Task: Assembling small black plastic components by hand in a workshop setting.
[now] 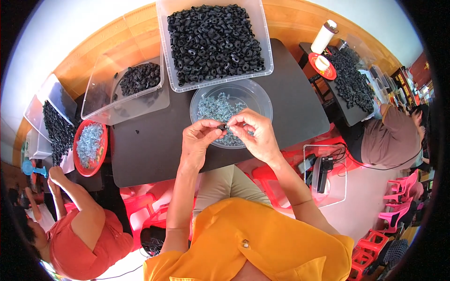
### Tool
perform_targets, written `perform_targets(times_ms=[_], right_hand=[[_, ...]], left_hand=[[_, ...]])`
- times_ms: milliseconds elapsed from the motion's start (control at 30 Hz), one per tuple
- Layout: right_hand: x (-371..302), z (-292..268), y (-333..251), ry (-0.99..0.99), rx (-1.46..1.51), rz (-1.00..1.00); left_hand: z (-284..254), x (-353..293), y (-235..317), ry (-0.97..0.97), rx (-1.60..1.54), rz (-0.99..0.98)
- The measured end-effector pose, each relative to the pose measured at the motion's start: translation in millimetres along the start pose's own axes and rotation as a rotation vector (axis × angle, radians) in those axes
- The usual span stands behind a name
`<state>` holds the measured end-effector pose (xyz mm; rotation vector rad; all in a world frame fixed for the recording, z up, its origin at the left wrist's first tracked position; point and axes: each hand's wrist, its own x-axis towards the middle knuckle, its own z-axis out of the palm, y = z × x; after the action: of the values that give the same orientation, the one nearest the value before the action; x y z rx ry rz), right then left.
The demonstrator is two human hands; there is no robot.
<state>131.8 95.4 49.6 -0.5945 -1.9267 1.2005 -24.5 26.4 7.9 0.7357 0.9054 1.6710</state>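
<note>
Head view, table as I see it from the room. One small black plastic piece, above the bowl: pinched between the left hand's thumb and forefinger. Right hand: thumb and forefinger pressed together at the piece's right end; anything between them too small to tell. One round clear plastic bowl, beneath the hands, holding small pale blue-grey pieces. One rectangular clear plastic box, beyond the bowl, with heaped black pieces. One dark rectangular table, beneath.
</note>
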Motion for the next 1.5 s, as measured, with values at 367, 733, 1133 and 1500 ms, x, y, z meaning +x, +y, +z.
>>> perform_targets(times_ms=[367, 733, 1133, 1500], right_hand=[[-9, -6, -1, -0.15, 0.071, 0.254], [9, 11, -2, -0.001, -0.235, -0.162], [144, 4, 64, -0.127, -1.1, -0.404], [146, -6, 58, -0.047, -0.989, -0.321]], left_hand=[[1, -25, -18, 0.012, 0.025, -0.036], [-14, -31, -23, 0.034, -0.391, -0.05], [-29, -49, -17, 0.092, -0.407, -0.055], [-30, -51, -17, 0.091, -0.413, -0.061]])
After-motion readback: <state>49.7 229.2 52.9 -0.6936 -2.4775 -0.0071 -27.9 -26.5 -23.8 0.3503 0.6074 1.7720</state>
